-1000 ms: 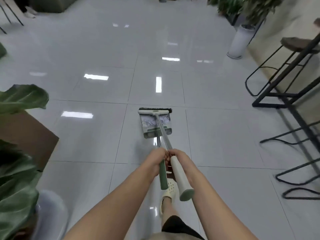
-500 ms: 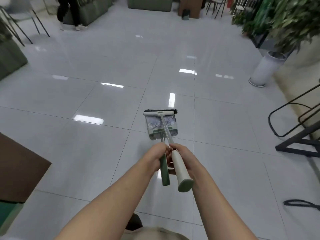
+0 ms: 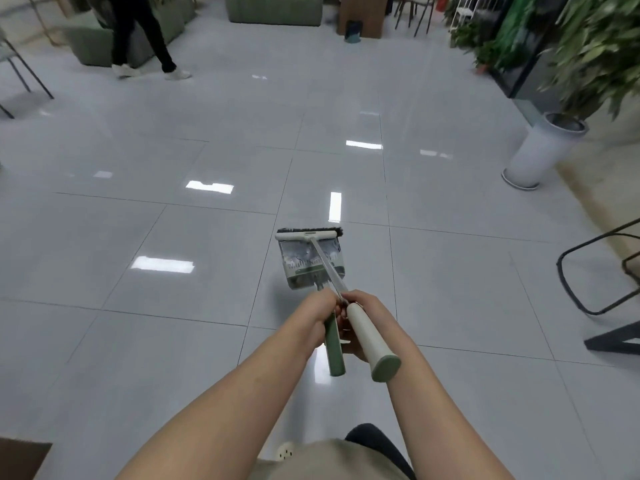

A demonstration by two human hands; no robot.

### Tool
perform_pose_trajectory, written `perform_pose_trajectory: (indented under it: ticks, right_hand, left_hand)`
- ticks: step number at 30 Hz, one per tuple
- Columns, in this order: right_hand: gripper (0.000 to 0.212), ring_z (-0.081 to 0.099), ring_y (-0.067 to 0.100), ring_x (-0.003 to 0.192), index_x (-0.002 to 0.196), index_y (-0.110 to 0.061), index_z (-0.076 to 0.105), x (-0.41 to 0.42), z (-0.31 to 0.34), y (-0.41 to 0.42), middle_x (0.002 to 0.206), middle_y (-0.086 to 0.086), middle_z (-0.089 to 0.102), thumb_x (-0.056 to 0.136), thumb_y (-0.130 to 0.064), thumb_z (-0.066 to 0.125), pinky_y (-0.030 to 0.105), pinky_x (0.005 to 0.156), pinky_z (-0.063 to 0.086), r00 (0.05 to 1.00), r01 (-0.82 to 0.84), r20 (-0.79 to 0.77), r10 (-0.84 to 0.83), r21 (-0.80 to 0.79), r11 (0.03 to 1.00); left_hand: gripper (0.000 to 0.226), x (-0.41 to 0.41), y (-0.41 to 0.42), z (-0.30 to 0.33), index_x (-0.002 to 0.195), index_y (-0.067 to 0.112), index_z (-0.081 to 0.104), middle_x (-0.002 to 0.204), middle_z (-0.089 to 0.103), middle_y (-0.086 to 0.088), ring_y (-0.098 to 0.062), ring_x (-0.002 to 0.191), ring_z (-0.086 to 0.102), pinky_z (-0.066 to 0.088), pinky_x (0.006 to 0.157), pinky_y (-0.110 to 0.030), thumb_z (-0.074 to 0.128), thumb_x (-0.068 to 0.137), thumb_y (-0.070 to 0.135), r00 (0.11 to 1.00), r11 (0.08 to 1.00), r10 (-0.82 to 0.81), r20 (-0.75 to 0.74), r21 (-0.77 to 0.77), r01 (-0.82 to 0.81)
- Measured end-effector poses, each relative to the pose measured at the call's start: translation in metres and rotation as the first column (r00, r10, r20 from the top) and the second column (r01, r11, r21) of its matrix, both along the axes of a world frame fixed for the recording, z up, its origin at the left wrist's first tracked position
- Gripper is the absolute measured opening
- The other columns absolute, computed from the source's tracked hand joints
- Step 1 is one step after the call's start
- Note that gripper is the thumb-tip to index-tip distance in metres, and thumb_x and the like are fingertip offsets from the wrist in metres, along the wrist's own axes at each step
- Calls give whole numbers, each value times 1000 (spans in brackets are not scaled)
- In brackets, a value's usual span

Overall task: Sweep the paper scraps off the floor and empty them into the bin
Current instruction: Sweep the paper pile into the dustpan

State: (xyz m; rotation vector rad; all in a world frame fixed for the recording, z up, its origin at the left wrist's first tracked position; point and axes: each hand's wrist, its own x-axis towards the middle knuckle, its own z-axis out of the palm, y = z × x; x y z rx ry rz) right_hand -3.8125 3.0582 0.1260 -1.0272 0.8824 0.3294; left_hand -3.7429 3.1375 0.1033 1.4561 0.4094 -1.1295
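Note:
My left hand (image 3: pixel 320 311) grips the green handle of a dustpan (image 3: pixel 311 265), which hangs low over the tiled floor in front of me. White paper scraps (image 3: pixel 298 254) lie inside its pan. My right hand (image 3: pixel 367 315) grips the cream handle of a broom (image 3: pixel 306 234), whose dark bristles rest across the pan's far mouth. The two hands touch each other. A small dark bin (image 3: pixel 353 31) stands far ahead beside a wooden cabinet.
A person's legs (image 3: pixel 142 36) walk at the far left by green sofas (image 3: pixel 273 8). A white planter (image 3: pixel 540 150) with a leafy plant stands at right, black metal chair legs (image 3: pixel 595 271) nearer on the right. A brown table corner (image 3: pixel 20 459) sits at bottom left.
The view has lifted and advanced across the floor; the far sofas, bin and walking person have come into sight. The brown table and left plant slid out. My grip on both handles is unchanged.

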Motion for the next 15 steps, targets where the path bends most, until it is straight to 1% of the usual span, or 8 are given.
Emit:
perform_pose_trajectory:
  ticks: [2,4,7,9,11,13,15]
  right_hand:
    - [30,46,23,55,50,-17,54,40,-2,-26,59,3,47,73,-36,60,34,69,45,1000,9,-16,-9,25,1000]
    - [37,44,22,54,53,-16,54,82,-9,-58,59,3,46,83,-37,55,30,62,43,999,40,-34,-37,76,996]
    - [46,44,21,53,56,-12,56,151,-19,-112,57,5,48,92,-41,49,27,57,40,997,70,-39,-65,142,987]
    - [46,46,19,50,62,-9,57,197,-25,-153,55,6,52,96,-37,45,24,53,42,998,69,-19,-67,178,982]
    - [41,52,20,46,71,-6,57,243,-25,-196,55,7,55,98,-35,44,22,50,48,998,64,-23,-61,208,976]
    - [35,54,21,46,77,-7,56,286,-18,-237,57,8,55,97,-33,47,25,50,52,998,51,-35,-45,221,974]
    - [32,56,22,45,78,-7,55,328,-13,-278,58,9,55,97,-33,48,27,50,54,999,24,-37,-17,210,977]
  left_hand:
    - [55,39,-26,-1,38,14,52,43,42,-1,-16,36,44,48,70,-37,40,90,3,1000,1000,-8,-15,1,8]
    - [55,82,-55,-4,37,14,55,44,42,0,-15,36,43,48,65,-33,40,88,1,1000,1000,-17,-14,12,17]
    - [43,149,-106,-10,47,10,58,48,40,1,-13,41,41,46,55,-27,40,85,-2,1000,999,-2,-20,45,3]
    - [39,194,-143,-12,51,11,56,49,39,2,-12,41,40,45,50,-23,41,85,-2,999,998,22,-32,60,-20]
    - [33,240,-183,-12,57,11,53,49,40,1,-12,37,40,44,44,-19,42,85,-2,996,995,76,-56,67,-72]
    - [31,281,-222,-6,60,10,52,47,40,0,-12,34,39,43,39,-17,41,86,-3,990,991,116,-79,70,-111]
    - [32,320,-262,-1,59,11,49,47,38,0,-12,32,38,42,38,-16,40,86,-3,986,988,147,-85,56,-142]
